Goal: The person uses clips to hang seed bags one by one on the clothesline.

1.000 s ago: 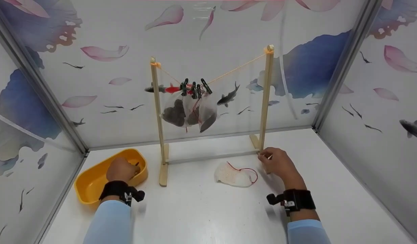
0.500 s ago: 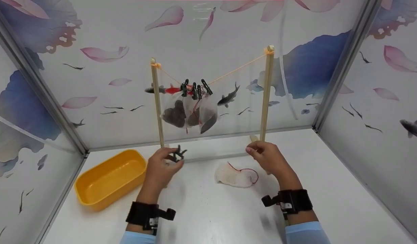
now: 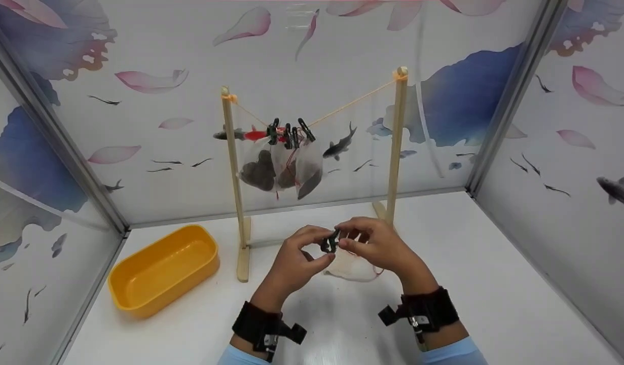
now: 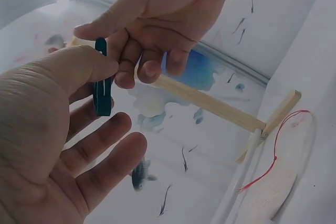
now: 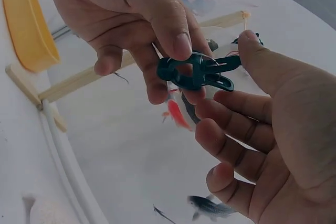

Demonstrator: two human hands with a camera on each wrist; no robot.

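Note:
A dark green plastic clothespin (image 5: 197, 72) with a wire spring is held between the two hands, above the table's middle. My left hand (image 3: 302, 253) pinches its jaw end between thumb and fingers. At its handle end my right hand (image 3: 375, 243) has the thumb and index finger around one handle (image 5: 226, 65). Beneath the hands lies a flat white drawstring bag (image 3: 352, 269) with a red cord (image 4: 275, 156), partly hidden by the right hand in the head view.
Behind the hands, two wooden posts (image 3: 396, 147) carry an orange string (image 3: 352, 103). Several filled white bags (image 3: 307, 165) hang from it by dark clothespins (image 3: 306, 130). A yellow tray (image 3: 162, 274) stands at the left. Printed panels (image 3: 190, 40) enclose the table.
My left hand has come out of the yellow tray with the clothespin and moved right to the middle. My right hand has moved left from the right post to meet it.

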